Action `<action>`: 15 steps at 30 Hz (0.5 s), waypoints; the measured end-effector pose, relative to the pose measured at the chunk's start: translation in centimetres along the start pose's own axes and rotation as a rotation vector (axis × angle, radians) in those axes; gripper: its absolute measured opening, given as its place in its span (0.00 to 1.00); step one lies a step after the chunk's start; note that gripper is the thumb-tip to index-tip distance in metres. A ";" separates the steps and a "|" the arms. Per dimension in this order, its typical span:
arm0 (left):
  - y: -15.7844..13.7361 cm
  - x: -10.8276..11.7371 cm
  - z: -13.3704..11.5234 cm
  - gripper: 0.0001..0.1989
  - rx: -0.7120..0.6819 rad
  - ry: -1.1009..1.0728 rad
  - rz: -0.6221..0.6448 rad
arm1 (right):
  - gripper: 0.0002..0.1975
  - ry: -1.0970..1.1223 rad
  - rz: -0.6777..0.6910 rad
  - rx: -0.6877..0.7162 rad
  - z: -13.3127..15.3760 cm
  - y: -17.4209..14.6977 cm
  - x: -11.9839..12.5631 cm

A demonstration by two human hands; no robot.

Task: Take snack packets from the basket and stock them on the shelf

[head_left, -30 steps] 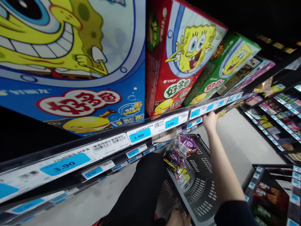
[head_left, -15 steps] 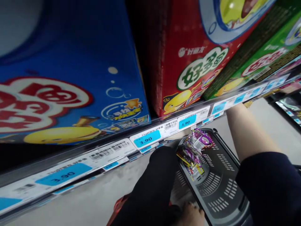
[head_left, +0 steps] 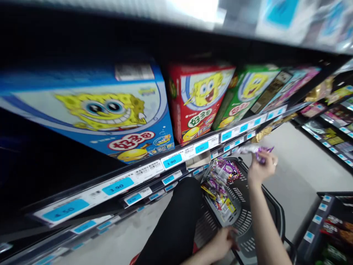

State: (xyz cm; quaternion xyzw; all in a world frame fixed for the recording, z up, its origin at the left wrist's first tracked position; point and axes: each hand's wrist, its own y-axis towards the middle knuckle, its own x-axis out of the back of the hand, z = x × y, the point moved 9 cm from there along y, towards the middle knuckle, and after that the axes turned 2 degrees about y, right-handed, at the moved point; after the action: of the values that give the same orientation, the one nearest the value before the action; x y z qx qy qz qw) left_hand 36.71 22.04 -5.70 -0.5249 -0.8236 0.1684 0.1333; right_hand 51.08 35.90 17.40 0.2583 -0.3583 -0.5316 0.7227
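My right hand is closed on a shiny purple-and-white snack packet, raised over the far end of a dark grey shopping basket. The packet's left end is blurred. My left hand is low over the basket's near-left rim, fingers bent and a little apart, with nothing visible in them. I cannot tell whether it touches the rim. Several shiny snack packets, purple, silver and yellow, lie along the basket's left side.
Blue, red and green cartoon snack boxes stand on a shelf with a price-label strip. My dark-trousered knee is left of the basket. More stocked shelves line the right side over the pale floor.
The view has drawn back and tilted up, showing more shelf. My right hand, hidden below the shelf edge before, now shows with the packet. My left hand has come further into view.
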 end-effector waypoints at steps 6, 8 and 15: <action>-5.8 6.1 -8.7 0.34 -0.137 -0.814 -0.154 | 0.04 0.167 0.382 -0.170 6.1 -8.4 12.5; -8.8 6.1 -11.6 0.38 -0.168 -0.829 -0.106 | 0.05 0.212 0.516 -0.187 8.1 -9.5 16.2; -17.5 3.2 -17.1 0.34 -0.240 -0.677 -0.115 | 0.21 0.448 0.647 -0.550 11.4 -9.5 26.5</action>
State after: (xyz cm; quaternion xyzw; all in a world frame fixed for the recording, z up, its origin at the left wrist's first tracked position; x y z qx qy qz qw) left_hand 27.84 20.49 17.30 -0.4043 -0.8631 0.2268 -0.2003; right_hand 41.23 7.85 23.63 0.0408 -0.1019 -0.2857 0.9520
